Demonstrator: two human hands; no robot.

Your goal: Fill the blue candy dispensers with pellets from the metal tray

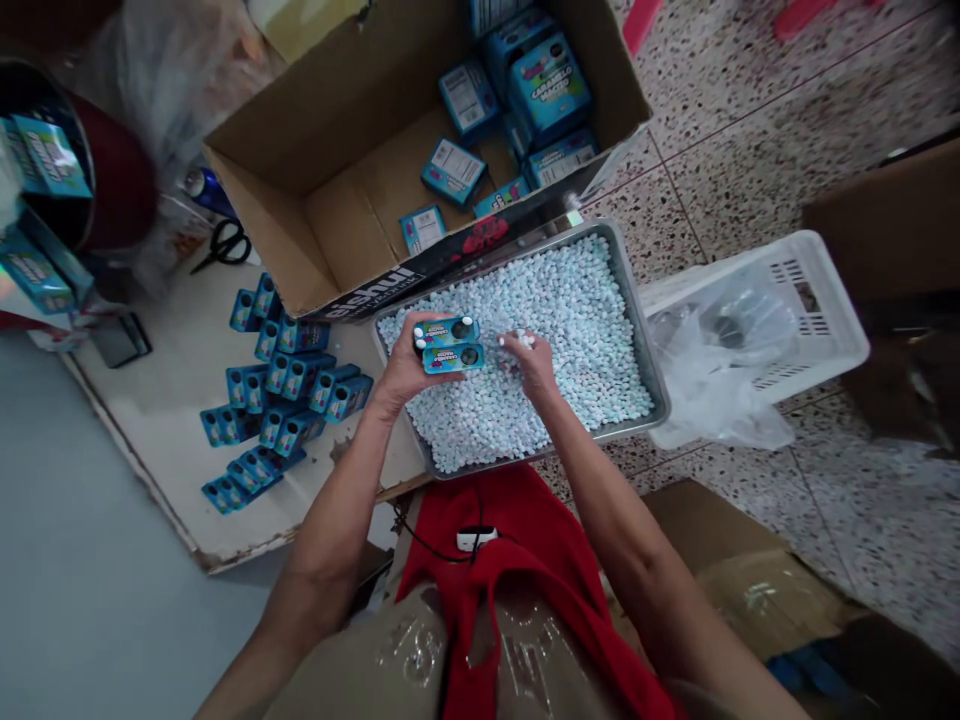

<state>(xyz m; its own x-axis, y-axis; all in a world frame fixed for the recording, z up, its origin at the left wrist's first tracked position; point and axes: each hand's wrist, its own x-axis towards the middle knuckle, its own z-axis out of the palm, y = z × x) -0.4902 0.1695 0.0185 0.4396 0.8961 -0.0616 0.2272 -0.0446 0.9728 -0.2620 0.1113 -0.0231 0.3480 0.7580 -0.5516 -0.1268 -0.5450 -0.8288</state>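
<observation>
A speckled tiled floor [720, 100] spreads beneath a pale table [176, 430] on the left. A big cardboard box [270, 150] stands on it with blue packs [454, 172] inside; before the box a metal tray [660, 400] is filled with pale candies [547, 280]. Small blue cartons [300, 375] with round openings stand in rows on the table, left of the tray.

The left hand [401, 362] is over the tray's left part, curled round two cartons [450, 356] held side by side, openings up. Loose candies sit on the farther one. The right hand [536, 362] is just beside, its fingertips drawn together on a few white candies [527, 341].

The cartons look like thin card: light, fairly stiff, likely to dent if squeezed, so best gripped by their long sides, clear of the openings. The candies look hard, smooth and apt to roll; a light fingertip pinch should suit them.
</observation>
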